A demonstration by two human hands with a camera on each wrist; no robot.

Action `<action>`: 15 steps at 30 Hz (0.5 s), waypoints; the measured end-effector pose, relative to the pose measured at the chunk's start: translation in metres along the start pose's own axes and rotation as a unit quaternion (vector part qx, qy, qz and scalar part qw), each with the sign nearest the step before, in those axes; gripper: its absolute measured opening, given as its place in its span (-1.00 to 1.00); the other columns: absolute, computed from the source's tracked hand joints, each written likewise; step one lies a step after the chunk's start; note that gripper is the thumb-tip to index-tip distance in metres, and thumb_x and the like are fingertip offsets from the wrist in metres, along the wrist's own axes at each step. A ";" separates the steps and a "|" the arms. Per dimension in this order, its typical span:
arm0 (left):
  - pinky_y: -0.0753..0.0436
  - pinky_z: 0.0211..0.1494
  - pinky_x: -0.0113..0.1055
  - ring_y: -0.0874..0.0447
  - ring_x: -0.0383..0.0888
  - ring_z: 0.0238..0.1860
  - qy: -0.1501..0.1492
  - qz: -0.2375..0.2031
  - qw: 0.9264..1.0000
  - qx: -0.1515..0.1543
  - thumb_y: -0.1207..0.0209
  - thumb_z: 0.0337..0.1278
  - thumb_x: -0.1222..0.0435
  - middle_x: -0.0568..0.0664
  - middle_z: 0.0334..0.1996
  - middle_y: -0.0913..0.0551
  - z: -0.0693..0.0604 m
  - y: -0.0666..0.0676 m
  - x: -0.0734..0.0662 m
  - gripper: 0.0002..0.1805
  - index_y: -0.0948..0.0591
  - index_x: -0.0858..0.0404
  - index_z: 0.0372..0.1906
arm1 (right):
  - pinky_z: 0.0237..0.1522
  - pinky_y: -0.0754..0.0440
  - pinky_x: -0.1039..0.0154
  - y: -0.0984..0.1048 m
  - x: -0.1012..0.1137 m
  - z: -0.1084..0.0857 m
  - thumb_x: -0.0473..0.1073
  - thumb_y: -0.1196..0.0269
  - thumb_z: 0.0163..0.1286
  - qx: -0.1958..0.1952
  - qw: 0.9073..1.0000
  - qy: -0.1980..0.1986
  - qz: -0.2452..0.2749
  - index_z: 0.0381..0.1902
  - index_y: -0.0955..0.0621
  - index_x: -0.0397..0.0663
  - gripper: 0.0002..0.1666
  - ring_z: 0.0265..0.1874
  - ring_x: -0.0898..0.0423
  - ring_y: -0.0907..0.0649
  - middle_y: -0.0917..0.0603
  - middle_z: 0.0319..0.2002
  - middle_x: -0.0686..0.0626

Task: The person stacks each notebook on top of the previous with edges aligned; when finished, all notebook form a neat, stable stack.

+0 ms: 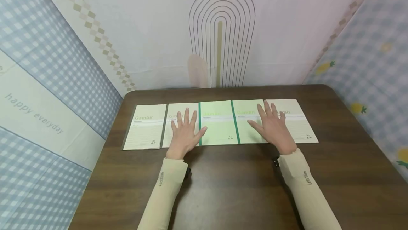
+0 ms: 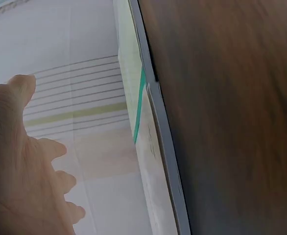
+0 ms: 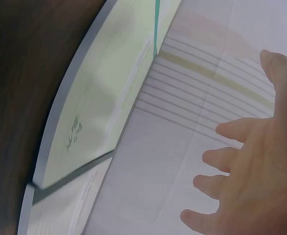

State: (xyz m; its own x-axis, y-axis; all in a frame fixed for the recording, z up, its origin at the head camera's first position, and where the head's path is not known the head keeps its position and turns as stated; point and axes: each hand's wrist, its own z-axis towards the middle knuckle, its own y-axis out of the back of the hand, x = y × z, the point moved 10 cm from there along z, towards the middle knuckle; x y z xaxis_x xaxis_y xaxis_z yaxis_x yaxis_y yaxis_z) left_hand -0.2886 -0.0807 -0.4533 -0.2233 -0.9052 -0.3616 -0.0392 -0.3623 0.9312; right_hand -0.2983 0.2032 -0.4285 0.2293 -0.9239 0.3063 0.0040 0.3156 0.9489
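Note:
Several "Gambit" notebooks lie side by side in a row. At the left end is a cream one [image 1: 143, 131]. My left hand [image 1: 184, 134], fingers spread and straight, is over the second notebook [image 1: 170, 111], its thumb reaching toward the pale green middle one [image 1: 219, 127]. Over the seam between the fourth notebook [image 1: 246, 132] and the right-end notebook [image 1: 301, 125] is my right hand [image 1: 273, 129], also spread. Both wrist views show the left hand [image 2: 26, 166] and right hand [image 3: 251, 171] raised above the covers, holding nothing.
The notebooks lie on a dark brown wooden table [image 1: 229, 184] with rounded far corners. A pale cloth with an arch print [image 1: 172, 28] hangs behind it. Blue checked cloths hang at the left [image 1: 73, 46] and right [image 1: 376, 81].

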 end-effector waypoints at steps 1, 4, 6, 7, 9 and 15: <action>0.14 0.42 0.45 0.32 0.37 0.56 0.000 -0.002 1.000 0.001 0.17 0.43 -0.29 0.22 0.62 0.21 0.000 -0.001 -0.002 -0.08 0.01 0.17 0.64 | 0.31 0.14 -0.54 0.001 -0.002 0.000 0.40 0.08 0.53 -0.001 1.000 -0.001 -0.001 0.56 -0.11 -0.34 0.04 0.52 -0.42 0.06 0.04 0.56 -0.42; 0.13 0.42 0.45 0.30 0.38 0.55 -0.001 -0.004 1.000 0.005 0.17 0.43 -0.29 0.23 0.62 0.20 0.001 -0.002 -0.008 -0.09 -0.01 0.17 0.64 | 0.30 0.13 -0.55 0.005 -0.008 -0.002 0.40 0.09 0.53 -0.005 1.000 -0.006 -0.008 0.56 -0.10 -0.34 0.04 0.51 -0.43 0.06 0.02 0.55 -0.43; 0.13 0.42 0.45 0.30 0.38 0.56 -0.003 -0.006 1.000 0.008 0.17 0.42 -0.29 0.24 0.62 0.19 0.003 -0.002 -0.012 -0.09 -0.02 0.16 0.64 | 0.29 0.14 -0.55 0.008 -0.013 -0.003 0.40 0.09 0.53 -0.009 1.000 -0.009 -0.011 0.56 -0.10 -0.33 0.04 0.51 -0.43 0.06 0.02 0.55 -0.44; 0.13 0.42 0.44 0.30 0.38 0.56 -0.004 -0.008 1.000 0.008 0.16 0.42 -0.29 0.24 0.62 0.18 0.004 -0.002 -0.014 -0.09 -0.02 0.15 0.64 | 0.29 0.14 -0.55 0.010 -0.015 -0.004 0.39 0.09 0.53 -0.012 1.000 -0.010 -0.012 0.56 -0.11 -0.33 0.03 0.51 -0.44 0.06 0.02 0.55 -0.44; 0.13 0.43 0.44 0.29 0.37 0.56 -0.005 -0.013 1.000 0.010 0.15 0.41 -0.29 0.24 0.62 0.16 0.006 -0.003 -0.019 -0.09 -0.02 0.13 0.64 | 0.29 0.14 -0.55 0.013 -0.019 -0.005 0.39 0.08 0.53 -0.019 1.000 -0.012 -0.011 0.56 -0.11 -0.34 0.03 0.50 -0.45 0.05 0.02 0.54 -0.45; 0.05 0.43 0.41 0.19 0.39 0.55 -0.018 -0.013 1.000 0.019 0.16 0.41 -0.30 0.26 0.60 0.07 0.012 -0.009 -0.035 -0.09 0.00 0.12 0.64 | 0.27 0.16 -0.57 0.020 -0.034 -0.011 0.41 0.11 0.53 -0.026 0.999 -0.023 -0.007 0.55 -0.11 -0.35 0.05 0.50 -0.46 0.06 0.03 0.54 -0.47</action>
State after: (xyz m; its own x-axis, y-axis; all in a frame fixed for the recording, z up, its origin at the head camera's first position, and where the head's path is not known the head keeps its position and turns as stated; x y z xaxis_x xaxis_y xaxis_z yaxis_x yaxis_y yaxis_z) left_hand -0.2920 -0.0437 -0.4484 -0.2571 -0.8865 -0.3848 -0.0824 -0.3766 0.9227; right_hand -0.2957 0.2431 -0.4206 0.1843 -0.9368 0.2974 0.0584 0.3125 0.9481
